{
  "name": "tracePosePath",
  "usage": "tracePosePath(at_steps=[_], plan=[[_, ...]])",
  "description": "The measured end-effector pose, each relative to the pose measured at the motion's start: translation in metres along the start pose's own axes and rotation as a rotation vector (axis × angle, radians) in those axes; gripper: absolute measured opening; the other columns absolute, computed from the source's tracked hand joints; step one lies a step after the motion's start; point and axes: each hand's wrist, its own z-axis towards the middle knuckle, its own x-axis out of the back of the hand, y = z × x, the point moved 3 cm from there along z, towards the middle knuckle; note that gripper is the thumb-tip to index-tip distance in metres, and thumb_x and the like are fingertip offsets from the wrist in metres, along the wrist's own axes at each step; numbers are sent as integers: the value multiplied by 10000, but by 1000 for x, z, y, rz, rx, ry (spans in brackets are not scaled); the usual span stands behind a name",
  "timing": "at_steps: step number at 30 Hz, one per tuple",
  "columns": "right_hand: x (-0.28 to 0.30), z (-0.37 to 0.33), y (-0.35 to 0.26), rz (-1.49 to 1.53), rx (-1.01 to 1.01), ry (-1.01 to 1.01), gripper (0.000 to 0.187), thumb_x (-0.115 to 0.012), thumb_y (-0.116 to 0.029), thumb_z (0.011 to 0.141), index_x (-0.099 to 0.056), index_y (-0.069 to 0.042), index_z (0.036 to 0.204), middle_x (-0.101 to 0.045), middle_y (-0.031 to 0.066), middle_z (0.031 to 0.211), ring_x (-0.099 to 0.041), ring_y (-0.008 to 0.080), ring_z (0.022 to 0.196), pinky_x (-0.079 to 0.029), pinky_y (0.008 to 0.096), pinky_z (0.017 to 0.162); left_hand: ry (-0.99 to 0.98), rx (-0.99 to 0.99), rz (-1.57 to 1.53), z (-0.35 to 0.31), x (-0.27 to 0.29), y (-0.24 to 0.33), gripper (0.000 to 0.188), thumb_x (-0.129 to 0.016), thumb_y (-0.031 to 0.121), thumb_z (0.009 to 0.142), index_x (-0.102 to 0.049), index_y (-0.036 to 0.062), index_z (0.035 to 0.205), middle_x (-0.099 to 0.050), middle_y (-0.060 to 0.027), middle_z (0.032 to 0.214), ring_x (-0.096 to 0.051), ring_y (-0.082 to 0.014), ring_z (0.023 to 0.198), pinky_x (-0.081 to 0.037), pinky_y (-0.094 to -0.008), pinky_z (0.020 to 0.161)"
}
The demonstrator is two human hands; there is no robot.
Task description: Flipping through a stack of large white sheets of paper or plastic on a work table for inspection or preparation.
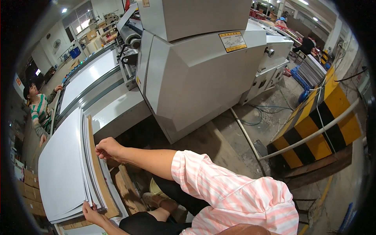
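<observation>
Plain white sheets (62, 164), yellow-edged label (232, 41)

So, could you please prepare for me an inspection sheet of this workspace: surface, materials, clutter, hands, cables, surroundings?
Surface: brown board, apparently beneath the white sheets.
Materials: sheets stacked, lower corner slightly fanned.
Clutter: cardboard boxes at far left; wooden planks beside the stack.
Hands: left hand touches the fanned corner; right hand curled near the board's edge, grip unclear.
Cables: dark cable on the floor near the grey machine.
Surroundings: yellow-black barrier right; another person left.
</observation>
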Motion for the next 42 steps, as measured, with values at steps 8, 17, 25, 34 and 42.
tracePosePath(at_steps=[8, 17, 25, 34, 42], plan=[[-24, -5, -6, -16, 9, -44, 145, -533, -130, 803, -587, -24, 719, -595, 57, 650, -547, 103, 495, -448, 232, 442, -28, 0, -44, 2, 5, -3, 211, -579, 154, 859, -573, -34, 957, -550, -79, 896, -527, -147, 742, -469, -221, 594], [-57, -4, 19, -307, 124, -15, 169, -585, -198, 758, -614, -36, 796, -601, 53, 769, -561, 156, 652, -442, 264, 587, 42, 135, 50, -8, -3, 2, 210, -560, 156, 850, -578, 11, 1001, -604, -52, 836, -585, -143, 620, -436, -238, 463], [-142, -2, 32, -579, 275, -423, 227, -545, -181, 862, -611, -6, 990, -638, 69, 876, -590, 121, 737, -463, 245, 656, -57, 33, -174, -17, 4, 6, 177, -555, 82, 846, -603, -31, 973, -595, -64, 860, -550, -97, 672, -529, -254, 563], [-158, -11, 67, -1563, 912, -498, 135, -616, -148, 714, -655, -96, 833, -622, 56, 826, -539, 240, 811, -406, 350, 724, -141, 22, -207, -21, 1, 4, 310, -508, 99, 856, -528, -14, 1144, -597, -80, 890, -546, -101, 645, -489, -252, 568], [-187, -24, 56, -1596, 652, -687, 198, -623, -266, 711, -666, -85, 780, -620, 79, 780, -567, 271, 798, -449, 363, 664, -36, 144, -688, -24, 15, 16, 561, -427, 133, 911, -113, -32, 1345, -535, -176, 1033, -597, -227, 862, -522, -318, 708]])
